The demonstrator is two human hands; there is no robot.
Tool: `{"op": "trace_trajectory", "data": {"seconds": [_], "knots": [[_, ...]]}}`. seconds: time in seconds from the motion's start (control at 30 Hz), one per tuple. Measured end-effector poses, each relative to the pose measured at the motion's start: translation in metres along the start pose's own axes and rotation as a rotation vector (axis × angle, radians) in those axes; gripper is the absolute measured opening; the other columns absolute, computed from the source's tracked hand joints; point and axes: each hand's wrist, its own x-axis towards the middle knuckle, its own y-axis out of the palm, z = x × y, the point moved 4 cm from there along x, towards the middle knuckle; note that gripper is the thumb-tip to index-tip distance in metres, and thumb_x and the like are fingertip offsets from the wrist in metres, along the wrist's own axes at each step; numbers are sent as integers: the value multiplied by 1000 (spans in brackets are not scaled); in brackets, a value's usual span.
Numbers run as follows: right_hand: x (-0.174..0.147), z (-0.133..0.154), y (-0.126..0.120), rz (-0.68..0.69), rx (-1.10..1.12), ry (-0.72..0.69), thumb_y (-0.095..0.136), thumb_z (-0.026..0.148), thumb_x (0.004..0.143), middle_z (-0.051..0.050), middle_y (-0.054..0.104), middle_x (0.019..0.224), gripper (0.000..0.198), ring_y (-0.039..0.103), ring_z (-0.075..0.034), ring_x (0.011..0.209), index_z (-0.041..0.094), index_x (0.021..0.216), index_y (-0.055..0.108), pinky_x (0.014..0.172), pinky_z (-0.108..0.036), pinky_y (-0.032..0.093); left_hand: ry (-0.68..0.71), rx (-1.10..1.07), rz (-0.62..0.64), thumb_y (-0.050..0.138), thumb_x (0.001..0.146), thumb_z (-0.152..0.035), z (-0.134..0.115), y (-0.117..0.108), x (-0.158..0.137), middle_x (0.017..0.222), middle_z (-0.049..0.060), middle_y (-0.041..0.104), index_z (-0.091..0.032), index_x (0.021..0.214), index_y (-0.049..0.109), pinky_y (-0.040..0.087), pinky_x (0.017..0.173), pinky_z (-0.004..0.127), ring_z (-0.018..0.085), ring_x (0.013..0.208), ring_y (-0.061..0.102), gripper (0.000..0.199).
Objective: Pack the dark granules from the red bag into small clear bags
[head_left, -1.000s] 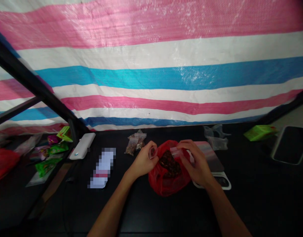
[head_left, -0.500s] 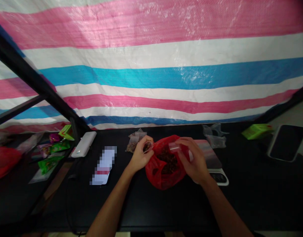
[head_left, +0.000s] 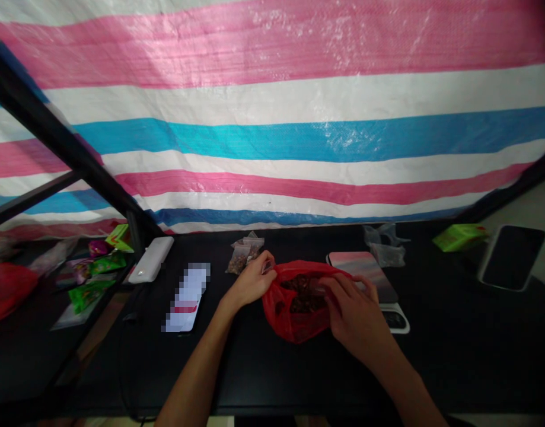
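Note:
A red plastic bag point(head_left: 294, 326) stands with its mouth open on the black table, holding a heap of dark brown dried bits point(head_left: 304, 303). My right hand point(head_left: 354, 317) reaches into its right side, fingers closed on a small clear plastic cup point(head_left: 317, 289) that they partly hide. At the bag's left rim, my left hand point(head_left: 252, 281) is closed around a small clear plastic bag point(head_left: 267, 265), its fingers curled beside the red plastic. Just behind that hand lie small clear zip bags point(head_left: 239, 258) filled with brown bits.
Right of the red bag sits what looks like a digital scale point(head_left: 370, 274). Crumpled clear bags point(head_left: 388, 254), a green box point(head_left: 459, 237) and a propped phone point(head_left: 513, 258) are farther right. To the left lie another phone point(head_left: 187, 296) and a white power bank point(head_left: 151, 260).
My right hand has lowered the clear cup from above the red bag into the brown bits. The red bag's rim has sunk on the right; my left hand has turned slightly.

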Motion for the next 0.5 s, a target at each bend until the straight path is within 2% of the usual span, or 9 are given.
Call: {"op": "trace_trajectory", "data": {"seconds": [0.1,0.23,0.4,0.5], "knots": [[-2,-5,0,66,-62,2,47,3,87,-7,72,118,38,68,-25,107,23,115,64,109,-49,26,-49,35,-11,49,89,-20,4,0,-2,82,-2,52,-21,87,52,39,76,30,18,80,51,4],[-2,-7,5,140,-110,16,48,2,84,-10,70,123,48,67,-27,109,21,125,63,108,-50,28,-87,-2,4,48,91,-24,5,3,-1,81,-2,53,-21,88,55,40,73,29,17,78,51,8],[2,-6,6,142,-56,29,50,7,89,-7,72,121,38,67,-25,107,25,118,65,97,-45,34,-248,-197,-51,42,93,-29,13,6,1,71,-4,47,-22,89,53,35,56,25,15,62,46,13],[2,-2,9,133,-40,34,51,9,92,-6,73,122,34,68,-23,98,24,118,64,89,-41,37,-254,-275,-33,42,93,-31,15,6,1,72,-4,48,-22,93,54,34,53,24,14,60,46,14]]}}
